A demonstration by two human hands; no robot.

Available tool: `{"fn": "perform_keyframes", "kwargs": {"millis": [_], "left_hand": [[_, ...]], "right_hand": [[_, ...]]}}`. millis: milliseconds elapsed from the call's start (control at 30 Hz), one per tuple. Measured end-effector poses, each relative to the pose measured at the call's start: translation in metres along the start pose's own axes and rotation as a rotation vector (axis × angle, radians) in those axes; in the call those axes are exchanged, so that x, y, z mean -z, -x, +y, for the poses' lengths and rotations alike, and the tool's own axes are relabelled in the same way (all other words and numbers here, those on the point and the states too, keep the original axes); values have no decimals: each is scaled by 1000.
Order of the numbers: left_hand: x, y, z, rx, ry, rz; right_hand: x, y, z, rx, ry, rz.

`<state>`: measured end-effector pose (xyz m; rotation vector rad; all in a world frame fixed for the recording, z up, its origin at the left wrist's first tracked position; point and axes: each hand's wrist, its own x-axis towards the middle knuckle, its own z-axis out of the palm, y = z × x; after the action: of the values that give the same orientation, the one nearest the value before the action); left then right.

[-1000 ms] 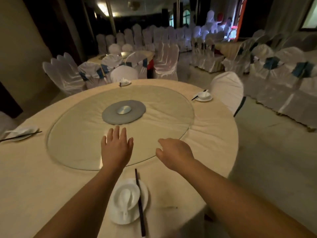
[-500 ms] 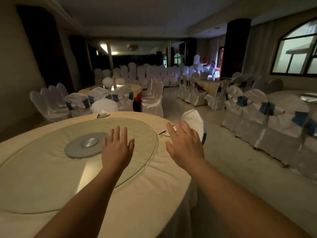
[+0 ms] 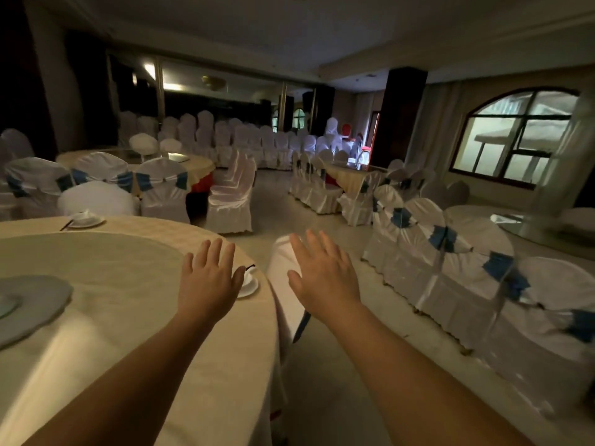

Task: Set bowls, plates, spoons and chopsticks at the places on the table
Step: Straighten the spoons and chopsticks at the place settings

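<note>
Head view shows both hands raised palm-down and holding nothing: the left hand (image 3: 209, 278) hovers over the edge of the round table (image 3: 135, 317), the right hand (image 3: 325, 278) hangs off the table, in front of a white-covered chair (image 3: 285, 284). The fingers of each are spread apart and slack, clamped on nothing.

2 settings are visible. The near setting (image 3: 248, 284), a white plate with what looks like a small bowl and dark chopsticks, lies at the table rim just beyond the left hand; the thumb side of that hand overlaps it in the picture, though I cannot tell whether they touch. The far setting (image 3: 84, 219) sits well apart, at the rim opposite another covered chair.

As a judgement, this is a gap between placements: no crockery is in hand and the gaze points out into the hall, so the step in hand seems to be heading for more pieces or for another table. The next move calls for finding a supply of bowls, plates, spoons and chopsticks, none of which shows here apart from those already laid
</note>
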<state>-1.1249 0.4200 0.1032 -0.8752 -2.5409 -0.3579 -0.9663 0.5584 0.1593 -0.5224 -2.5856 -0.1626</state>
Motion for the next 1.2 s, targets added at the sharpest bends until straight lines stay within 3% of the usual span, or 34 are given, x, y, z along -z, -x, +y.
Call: {"fn": "perform_keyframes", "kwargs": {"millis": [367,667,867,1200], "left_hand": [[-99,-184,128,-11,-82,58],[-159,-312,196,180,-177,121],[-180,-376,168,333,-297,192],[-274,-456,107,591,-342,99]], "right_hand": [[-95,-156,182,32,-63,47],[-172,-311,323,125,-139,13],[-226,-412,332,250,-214,48],[-338,-555,301,450,-219,-3]]}}
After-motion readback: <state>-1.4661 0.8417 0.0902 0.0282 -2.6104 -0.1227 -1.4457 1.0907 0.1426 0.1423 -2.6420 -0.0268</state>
